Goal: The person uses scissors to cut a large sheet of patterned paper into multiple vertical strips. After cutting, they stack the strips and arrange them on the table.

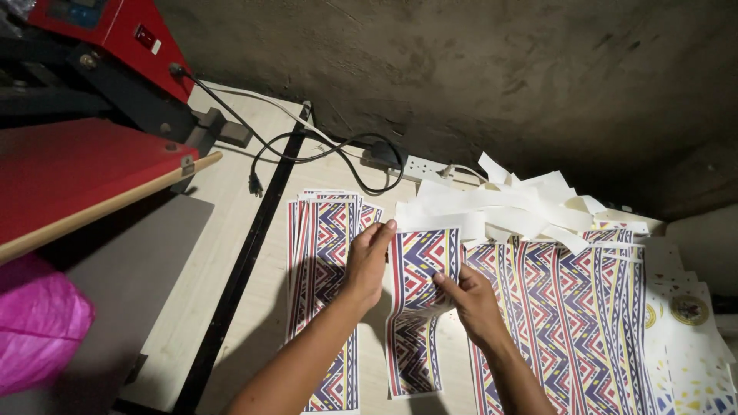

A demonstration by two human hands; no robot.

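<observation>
While both hands grip the patterned strip (415,307), left hand (367,263) pinching its far left edge, right hand (470,301) its right, it should go flat onto the left stack (323,230).

Dim light, rough dark wall (477,69) behind a pale wooden table (223,230).

A long paper strip (416,307), printed with red, blue and yellow zigzag triangles inside a white border, lay lengthwise on the table, buckled upward near its middle. Its top left corner sat under the left hand's fingertips (384,228); the right hand (470,300) pinched its right edge.
</observation>
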